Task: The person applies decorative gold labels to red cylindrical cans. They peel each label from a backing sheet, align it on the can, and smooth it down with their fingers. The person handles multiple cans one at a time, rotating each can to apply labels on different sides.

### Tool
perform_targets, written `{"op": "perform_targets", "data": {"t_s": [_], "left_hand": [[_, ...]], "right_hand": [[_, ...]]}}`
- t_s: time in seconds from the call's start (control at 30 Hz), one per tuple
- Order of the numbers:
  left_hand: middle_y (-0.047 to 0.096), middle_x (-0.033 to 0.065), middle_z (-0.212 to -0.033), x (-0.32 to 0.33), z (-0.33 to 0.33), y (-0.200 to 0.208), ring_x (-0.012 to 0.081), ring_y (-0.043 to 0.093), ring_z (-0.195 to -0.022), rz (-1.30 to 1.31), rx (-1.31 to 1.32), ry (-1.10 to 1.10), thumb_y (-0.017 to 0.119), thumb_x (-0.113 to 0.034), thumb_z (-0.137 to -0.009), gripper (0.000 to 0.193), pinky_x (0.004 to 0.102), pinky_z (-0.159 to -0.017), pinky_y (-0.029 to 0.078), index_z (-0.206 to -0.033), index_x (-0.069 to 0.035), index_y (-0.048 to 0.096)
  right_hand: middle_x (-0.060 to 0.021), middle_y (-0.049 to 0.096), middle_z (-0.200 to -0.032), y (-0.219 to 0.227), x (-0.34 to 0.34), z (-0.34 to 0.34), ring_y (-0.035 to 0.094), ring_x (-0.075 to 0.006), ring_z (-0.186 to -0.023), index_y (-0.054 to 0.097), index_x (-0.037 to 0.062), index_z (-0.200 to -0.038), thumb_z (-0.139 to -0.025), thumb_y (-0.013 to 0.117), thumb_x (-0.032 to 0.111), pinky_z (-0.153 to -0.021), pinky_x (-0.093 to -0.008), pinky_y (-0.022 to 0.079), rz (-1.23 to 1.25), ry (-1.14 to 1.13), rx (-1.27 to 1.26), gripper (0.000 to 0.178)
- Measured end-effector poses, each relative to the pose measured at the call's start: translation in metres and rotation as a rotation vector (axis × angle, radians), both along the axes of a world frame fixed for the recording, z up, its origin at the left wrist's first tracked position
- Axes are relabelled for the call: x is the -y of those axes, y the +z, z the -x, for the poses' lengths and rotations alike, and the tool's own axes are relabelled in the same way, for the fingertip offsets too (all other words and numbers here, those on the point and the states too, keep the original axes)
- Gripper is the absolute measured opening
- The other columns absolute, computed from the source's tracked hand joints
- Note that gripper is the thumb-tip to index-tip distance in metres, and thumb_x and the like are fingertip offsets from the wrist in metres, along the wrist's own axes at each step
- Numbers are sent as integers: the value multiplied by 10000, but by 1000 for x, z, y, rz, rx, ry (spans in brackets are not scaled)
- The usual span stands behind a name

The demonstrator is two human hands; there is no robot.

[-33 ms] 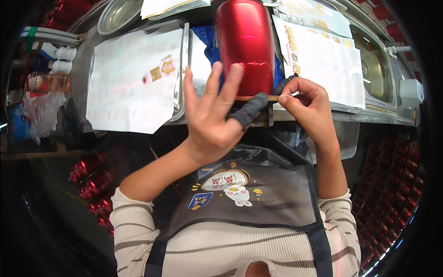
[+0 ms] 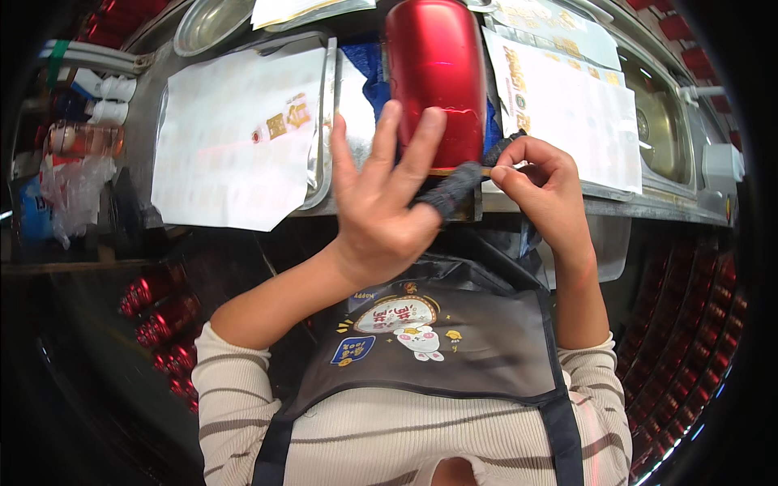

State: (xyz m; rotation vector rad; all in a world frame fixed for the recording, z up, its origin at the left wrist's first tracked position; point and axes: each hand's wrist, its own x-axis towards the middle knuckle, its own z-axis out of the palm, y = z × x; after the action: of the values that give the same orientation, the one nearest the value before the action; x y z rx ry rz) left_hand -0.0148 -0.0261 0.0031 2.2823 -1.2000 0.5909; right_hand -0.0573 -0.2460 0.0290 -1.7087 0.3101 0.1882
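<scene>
A glossy red metal cylinder (image 2: pixel 438 77) lies lengthwise on blue cloth (image 2: pixel 363 61), its near end toward me. My left hand (image 2: pixel 387 202) is open beside that end, fingers spread and slightly blurred. Its thumb, in a dark grey knitted finger cover (image 2: pixel 454 188), reaches across in front of the end; whether it touches is unclear. At the right of the same end, my right hand (image 2: pixel 547 190) pinches the tip of a thin brown strip (image 2: pixel 485 172) between thumb and forefinger. Another grey finger cover (image 2: pixel 504 147) shows on this hand, against the cylinder's right side.
A white sheet with gold decals (image 2: pixel 235 138) lies on a metal tray at left. More decal sheets (image 2: pixel 567 121) lie at right, before a metal sink (image 2: pixel 660 121). A metal bowl (image 2: pixel 212 24) stands far left. Red cylinders fill racks (image 2: pixel 689 324) at lower right; others (image 2: pixel 168 320) lie lower left.
My left hand has shifted slightly to the right and toward me, fingers still spread. The red cylinder appears slightly further right. My right hand keeps its pinch.
</scene>
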Motion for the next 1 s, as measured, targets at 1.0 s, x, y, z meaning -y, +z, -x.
{"op": "perform_targets", "data": {"t_s": [1.0], "left_hand": [[463,242,-1492,10,4,3,518,452,-1332,7,-47,0,825,-115,-710,258,745,-1067,177,-961,-102,768]], "right_hand": [[57,581,-691,-11,-3,3,453,32,-550,644,4,-824,-864,673,80,-488,-160,309,-43,-50,70,91]]}}
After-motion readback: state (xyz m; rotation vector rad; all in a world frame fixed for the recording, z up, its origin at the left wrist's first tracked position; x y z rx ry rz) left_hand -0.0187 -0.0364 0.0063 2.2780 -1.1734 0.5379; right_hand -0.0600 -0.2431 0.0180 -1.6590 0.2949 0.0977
